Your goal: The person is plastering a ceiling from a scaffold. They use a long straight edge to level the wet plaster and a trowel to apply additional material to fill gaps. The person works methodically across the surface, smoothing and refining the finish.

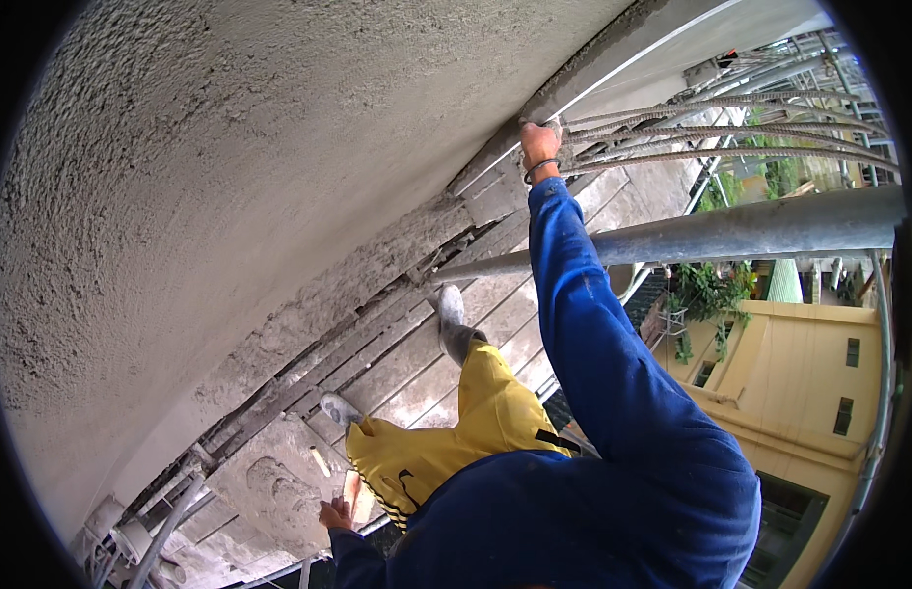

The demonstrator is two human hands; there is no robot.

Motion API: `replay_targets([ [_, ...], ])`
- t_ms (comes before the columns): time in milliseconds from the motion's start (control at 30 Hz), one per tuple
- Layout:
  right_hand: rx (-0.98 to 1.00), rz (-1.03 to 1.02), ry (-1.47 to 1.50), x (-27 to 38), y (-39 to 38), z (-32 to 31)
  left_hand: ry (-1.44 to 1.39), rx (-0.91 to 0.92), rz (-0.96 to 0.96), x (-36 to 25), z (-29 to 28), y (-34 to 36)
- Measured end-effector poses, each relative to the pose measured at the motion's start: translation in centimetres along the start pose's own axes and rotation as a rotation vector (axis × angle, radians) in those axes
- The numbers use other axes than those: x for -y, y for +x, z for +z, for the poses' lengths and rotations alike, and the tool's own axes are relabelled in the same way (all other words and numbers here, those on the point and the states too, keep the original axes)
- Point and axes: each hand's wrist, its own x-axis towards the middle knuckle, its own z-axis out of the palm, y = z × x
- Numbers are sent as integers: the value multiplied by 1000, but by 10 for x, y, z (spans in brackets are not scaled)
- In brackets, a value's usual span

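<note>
My right hand (541, 143), at the end of the outstretched blue sleeve and with a dark band on the wrist, is closed around the edge of a long grey straightedge (584, 86). The bar lies slantwise along the fresh grey plaster wall (220, 187). Low in the view, my left hand (335, 512) is closed at the edge of a small pale wooden board (358, 496); its grip is partly hidden. Beside it, wet mortar (277, 491) is heaped on a flat surface, with a short pale stick (320, 460) near it.
A thick metal pole (731, 231) crosses under my right arm. Several ribbed steel bars (731, 133) jut out past my right hand. My boots (454, 319) stand on mortar-stained planks (407, 383), with a gap along the wall. A yellow building (800, 363) lies beyond, at right.
</note>
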Motion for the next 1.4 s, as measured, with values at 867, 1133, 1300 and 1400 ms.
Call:
replay_targets([
  [867,17,-58,219,-9,-23,25,478,335,65,-1,193,10],
  [1133,-119,-205,17,25,1,-11,451,148,136,-4,74,-13],
  [1300,-216,-240,157,10,-32,-7,585,62,-7,-40,32,-12],
  [1400,-158,-85,196,-3,-26,19,474,-70,40,-48,55,-9],
])
